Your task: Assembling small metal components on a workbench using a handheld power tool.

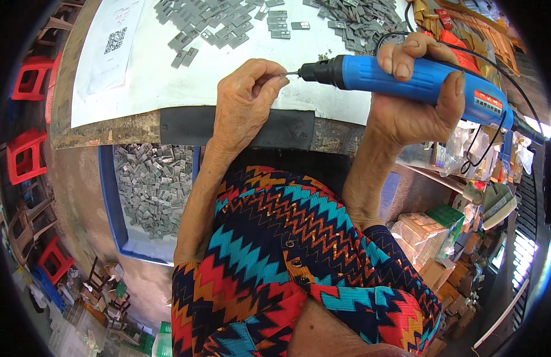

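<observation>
While my right hand (406,104) wraps tight round the blue plastic electric screwdriver (406,80), its long axis runs nearly level across the front of the bench (109,128), tipped slightly down at the cord end, and its black nose and thin metal bit point to my left. That bit ends right at the fingertips of my left hand (246,101), which are pinched together on something too small for me to make out; the hand itself sits just left of the tool's nose, over the bench's near edge. My right fingers curl over the top of the blue barrel and my thumb presses its underside, so the tool lies crosswise through my palm, with the orange-labelled rear end sticking out to my right and a black cable (495,137) looping down from it.

Beyond my hands, on the white sheet (144,77) covering the bench, lie two spreads of small flat grey parts (222,27), well apart from the bit. A black strip (186,126) lines the bench's front edge under my left wrist. Below the bench to my left stands a blue tray (109,196) heaped with more grey pieces. Red plastic stools (28,157) stand on the floor far to my left
</observation>
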`<state>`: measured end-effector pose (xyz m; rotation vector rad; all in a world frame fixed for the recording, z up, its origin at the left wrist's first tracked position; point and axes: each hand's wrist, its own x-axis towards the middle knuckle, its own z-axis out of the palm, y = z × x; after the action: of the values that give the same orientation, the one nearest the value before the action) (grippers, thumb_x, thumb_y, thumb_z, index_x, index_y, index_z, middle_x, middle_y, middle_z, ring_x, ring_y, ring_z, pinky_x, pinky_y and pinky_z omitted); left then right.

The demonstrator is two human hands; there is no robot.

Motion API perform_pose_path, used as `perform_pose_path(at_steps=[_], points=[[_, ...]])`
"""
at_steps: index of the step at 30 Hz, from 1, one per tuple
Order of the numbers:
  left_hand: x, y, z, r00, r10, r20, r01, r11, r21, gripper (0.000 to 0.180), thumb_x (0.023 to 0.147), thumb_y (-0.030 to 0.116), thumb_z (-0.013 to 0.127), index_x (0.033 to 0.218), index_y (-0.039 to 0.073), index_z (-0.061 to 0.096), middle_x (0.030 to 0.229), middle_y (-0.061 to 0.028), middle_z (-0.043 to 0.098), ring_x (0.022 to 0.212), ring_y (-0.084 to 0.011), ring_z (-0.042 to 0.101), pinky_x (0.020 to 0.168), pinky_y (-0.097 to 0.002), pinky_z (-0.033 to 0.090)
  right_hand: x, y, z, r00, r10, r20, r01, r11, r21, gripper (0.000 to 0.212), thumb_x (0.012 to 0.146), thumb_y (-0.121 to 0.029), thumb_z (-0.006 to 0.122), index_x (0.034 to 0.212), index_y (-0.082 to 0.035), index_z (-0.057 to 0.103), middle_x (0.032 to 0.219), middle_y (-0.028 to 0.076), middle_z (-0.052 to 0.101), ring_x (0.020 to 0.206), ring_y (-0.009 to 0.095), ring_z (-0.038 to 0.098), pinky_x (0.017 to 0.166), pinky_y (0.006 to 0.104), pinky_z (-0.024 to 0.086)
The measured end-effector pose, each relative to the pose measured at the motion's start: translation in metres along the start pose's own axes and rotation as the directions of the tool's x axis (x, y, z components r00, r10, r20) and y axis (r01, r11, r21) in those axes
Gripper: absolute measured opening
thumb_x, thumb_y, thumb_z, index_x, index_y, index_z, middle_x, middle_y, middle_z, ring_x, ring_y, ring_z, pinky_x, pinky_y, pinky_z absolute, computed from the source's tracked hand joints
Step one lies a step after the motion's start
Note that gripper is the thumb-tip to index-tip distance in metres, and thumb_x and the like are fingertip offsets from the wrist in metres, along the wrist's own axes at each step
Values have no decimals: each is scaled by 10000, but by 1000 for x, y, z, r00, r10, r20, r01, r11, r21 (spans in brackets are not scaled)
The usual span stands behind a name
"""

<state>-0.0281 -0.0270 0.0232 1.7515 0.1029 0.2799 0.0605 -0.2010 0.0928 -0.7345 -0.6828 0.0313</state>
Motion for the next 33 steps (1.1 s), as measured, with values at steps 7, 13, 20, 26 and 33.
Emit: perform_pose_path(at_steps=[7,13,20,26,33], points=[[0,1,-1,1000,27,2,-28,998,47,108,807,63,625,898,5,631,778,-7,608,690,-57,533,622,-189,429,-1,3,0,1000,-3,11,4,1000,-18,365,840,-291,508,1029,9,597,908,193,555,657,188,501,643,350,385],[0,-1,0,999,50,7,-51,998,38,106,809,64,620,897,5,631,779,-16,612,693,-66,543,627,-200,435,-1,2,-1,1000,-11,18,12,999,-45,364,843,-286,504,1026,14,595,902,197,556,659,191,504,641,353,389],[1,0,2,999,40,20,-41,998,38,101,809,58,616,892,3,634,771,-16,611,702,-67,540,633,-201,433,-2,1,0,1000,-17,22,19,997,-71,355,845,-274,498,1028,18,587,900,200,553,659,195,506,635,358,396],[0,-4,1,993,113,12,-114,990,80,102,806,38,609,891,-12,637,798,-35,618,699,-88,552,637,-209,444,-4,4,6,999,-4,47,8,994,-105,348,856,-263,480,1046,14,572,900,200,548,658,197,505,641,372,407],[-1,-5,2,992,124,16,-125,987,105,108,804,30,607,901,-11,634,797,-40,613,694,-93,558,620,-216,450,-5,9,20,999,-25,21,28,993,-114,343,853,-262,483,1040,10,576,898,199,548,658,199,506,643,370,410]])
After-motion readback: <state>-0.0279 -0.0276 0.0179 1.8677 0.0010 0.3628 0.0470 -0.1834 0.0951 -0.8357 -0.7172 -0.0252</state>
